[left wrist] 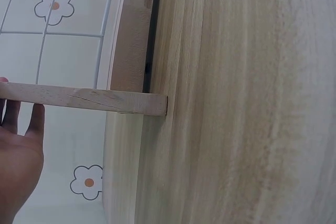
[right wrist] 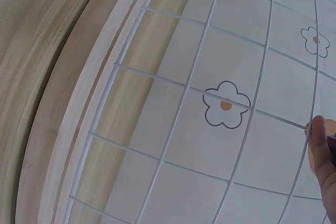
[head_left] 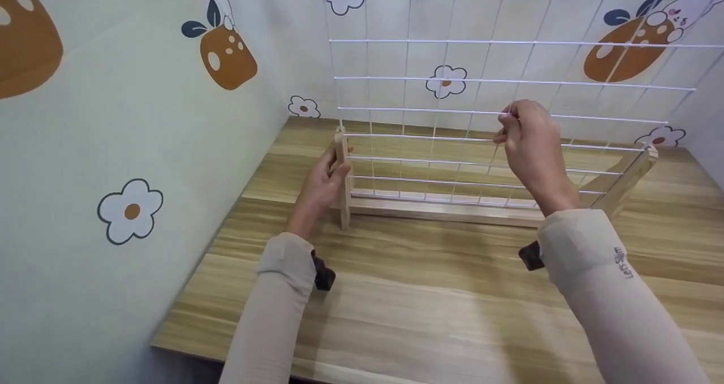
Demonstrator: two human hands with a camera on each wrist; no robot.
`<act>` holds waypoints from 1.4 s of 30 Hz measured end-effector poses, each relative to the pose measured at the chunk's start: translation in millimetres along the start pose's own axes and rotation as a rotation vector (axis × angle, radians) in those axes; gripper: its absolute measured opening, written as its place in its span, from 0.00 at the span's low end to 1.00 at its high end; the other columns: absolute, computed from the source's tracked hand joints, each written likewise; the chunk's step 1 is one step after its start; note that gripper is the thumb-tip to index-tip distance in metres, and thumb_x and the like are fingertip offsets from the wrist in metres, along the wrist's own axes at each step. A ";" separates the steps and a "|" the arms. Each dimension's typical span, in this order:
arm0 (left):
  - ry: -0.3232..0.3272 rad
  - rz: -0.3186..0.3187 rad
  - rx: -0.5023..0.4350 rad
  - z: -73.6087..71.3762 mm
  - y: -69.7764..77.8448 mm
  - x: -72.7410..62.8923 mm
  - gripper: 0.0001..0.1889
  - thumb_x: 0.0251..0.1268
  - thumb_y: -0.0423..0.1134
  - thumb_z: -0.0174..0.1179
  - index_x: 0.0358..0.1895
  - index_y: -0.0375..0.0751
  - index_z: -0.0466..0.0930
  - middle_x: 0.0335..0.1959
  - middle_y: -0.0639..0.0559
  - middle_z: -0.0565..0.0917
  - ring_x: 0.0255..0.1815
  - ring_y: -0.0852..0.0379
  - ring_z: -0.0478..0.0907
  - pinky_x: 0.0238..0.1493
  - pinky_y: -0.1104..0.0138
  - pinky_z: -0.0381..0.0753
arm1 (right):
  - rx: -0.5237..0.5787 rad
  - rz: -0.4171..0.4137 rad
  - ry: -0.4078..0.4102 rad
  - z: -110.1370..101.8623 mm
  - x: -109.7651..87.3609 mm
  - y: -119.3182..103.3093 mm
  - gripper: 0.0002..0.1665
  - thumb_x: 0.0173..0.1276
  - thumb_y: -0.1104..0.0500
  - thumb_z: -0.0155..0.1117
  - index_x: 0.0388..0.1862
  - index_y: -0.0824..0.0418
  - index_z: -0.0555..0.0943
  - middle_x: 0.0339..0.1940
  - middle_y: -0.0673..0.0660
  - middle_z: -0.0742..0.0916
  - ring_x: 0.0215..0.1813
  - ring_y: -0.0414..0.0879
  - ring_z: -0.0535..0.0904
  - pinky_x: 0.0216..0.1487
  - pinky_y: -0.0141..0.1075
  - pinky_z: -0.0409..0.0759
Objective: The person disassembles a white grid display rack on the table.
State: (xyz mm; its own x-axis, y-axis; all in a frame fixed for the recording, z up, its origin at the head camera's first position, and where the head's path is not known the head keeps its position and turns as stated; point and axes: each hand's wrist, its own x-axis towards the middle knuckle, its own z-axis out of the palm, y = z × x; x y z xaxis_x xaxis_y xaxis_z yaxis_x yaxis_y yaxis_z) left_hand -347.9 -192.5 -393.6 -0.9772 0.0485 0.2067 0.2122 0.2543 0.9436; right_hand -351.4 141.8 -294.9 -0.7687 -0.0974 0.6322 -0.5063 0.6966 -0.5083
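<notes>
Wire grid [head_left: 479,81], its top cropped in the head view, stands in a wooden base [head_left: 441,210] near the table's [head_left: 407,305] back edge; the left hand [head_left: 321,185] grips the left post [head_left: 344,206], the right hand [head_left: 530,143] pinches the grid. Left wrist: the post partly hides the fingers [left wrist: 35,121]. Right wrist: the hand is mostly cut off.
</notes>
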 end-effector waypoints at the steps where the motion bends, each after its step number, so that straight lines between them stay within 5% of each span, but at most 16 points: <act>1: -0.004 0.010 -0.003 0.3 -0.8 0.3 0.33 0.76 0.43 0.49 0.80 0.46 0.51 0.76 0.49 0.64 0.78 0.48 0.57 0.76 0.53 0.59 | 0.004 -0.001 -0.003 -0.2 0.0 0.6 0.13 0.79 0.64 0.48 0.45 0.73 0.76 0.39 0.65 0.80 0.37 0.52 0.84 0.35 0.16 0.71; 12: 0.006 -0.002 -0.024 4.4 -1.6 3.6 0.33 0.77 0.36 0.50 0.80 0.46 0.50 0.75 0.48 0.65 0.77 0.48 0.57 0.76 0.55 0.60 | -0.027 0.021 -0.024 -7.3 7.8 -5.7 0.13 0.80 0.63 0.46 0.48 0.73 0.74 0.40 0.64 0.79 0.38 0.50 0.82 0.36 0.19 0.70; 28: -0.012 -0.088 -0.007 0.6 0.3 1.8 0.37 0.75 0.49 0.50 0.81 0.51 0.45 0.81 0.50 0.53 0.79 0.48 0.54 0.76 0.55 0.59 | -0.059 0.013 0.014 -13.3 15.0 -11.1 0.15 0.80 0.60 0.46 0.48 0.71 0.75 0.39 0.62 0.80 0.37 0.47 0.81 0.35 0.17 0.71; 35: -0.013 0.010 -0.024 -0.7 -3.9 0.6 0.34 0.76 0.43 0.49 0.80 0.43 0.47 0.79 0.46 0.58 0.78 0.49 0.55 0.75 0.55 0.61 | -0.058 -0.014 0.013 -15.3 22.3 -17.1 0.14 0.80 0.60 0.47 0.47 0.71 0.76 0.38 0.61 0.80 0.34 0.40 0.79 0.36 0.19 0.71; 42: -0.007 -0.047 -0.050 0.3 -1.0 0.6 0.32 0.76 0.44 0.49 0.80 0.50 0.51 0.79 0.52 0.59 0.78 0.53 0.55 0.76 0.55 0.60 | -0.035 0.032 -0.002 -17.8 24.5 -17.4 0.15 0.80 0.59 0.48 0.49 0.69 0.76 0.41 0.60 0.80 0.34 0.37 0.79 0.36 0.17 0.73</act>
State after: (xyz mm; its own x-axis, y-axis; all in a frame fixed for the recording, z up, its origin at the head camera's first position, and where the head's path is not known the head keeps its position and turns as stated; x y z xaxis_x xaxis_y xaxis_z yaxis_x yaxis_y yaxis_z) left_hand -348.7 -192.4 -394.5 -0.9861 0.0447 0.1603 0.1661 0.2082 0.9639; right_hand -354.5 139.9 -260.2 -0.7848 -0.0759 0.6151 -0.4676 0.7240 -0.5071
